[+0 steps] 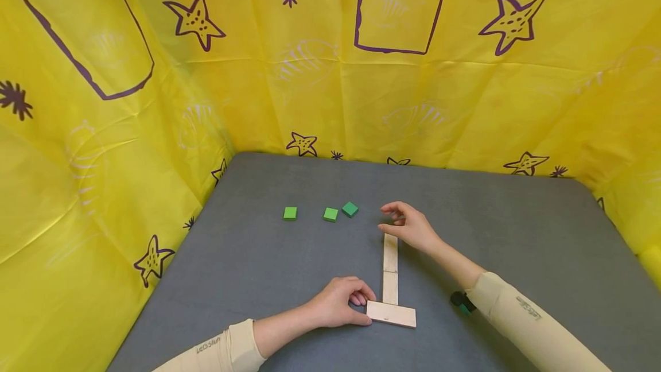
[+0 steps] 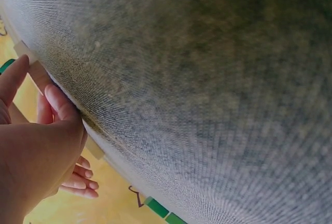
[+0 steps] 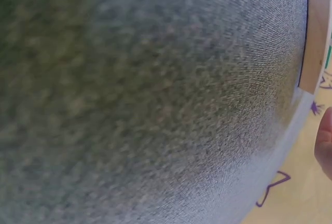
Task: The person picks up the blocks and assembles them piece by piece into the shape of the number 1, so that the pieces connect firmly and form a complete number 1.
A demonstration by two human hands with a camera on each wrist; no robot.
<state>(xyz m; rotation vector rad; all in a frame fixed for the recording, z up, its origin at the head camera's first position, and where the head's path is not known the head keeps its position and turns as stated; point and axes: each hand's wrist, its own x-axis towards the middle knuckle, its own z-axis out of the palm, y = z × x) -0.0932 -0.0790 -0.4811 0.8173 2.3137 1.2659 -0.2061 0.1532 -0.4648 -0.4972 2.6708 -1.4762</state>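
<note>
Three pale wooden blocks lie on the grey table in an upside-down T. My left hand (image 1: 341,302) pinches the left end of the crosswise block (image 1: 391,314) between thumb and fingers. From that block's far side, a near block (image 1: 390,287) and a far block (image 1: 391,254) run end to end away from me. Just beyond the far block's end is my right hand (image 1: 413,227), thumb and fingers loosely bent and apart, with nothing between them. In the right wrist view, part of that hand shows at the right edge, near a wooden block (image 3: 315,32).
Two light green square blocks (image 1: 290,214) (image 1: 330,214) and a darker green one (image 1: 350,209) lie left of my right hand, farther back. Yellow cloth (image 1: 310,90) with purple starfish drawings hangs around the grey table (image 1: 248,245) at the back and sides.
</note>
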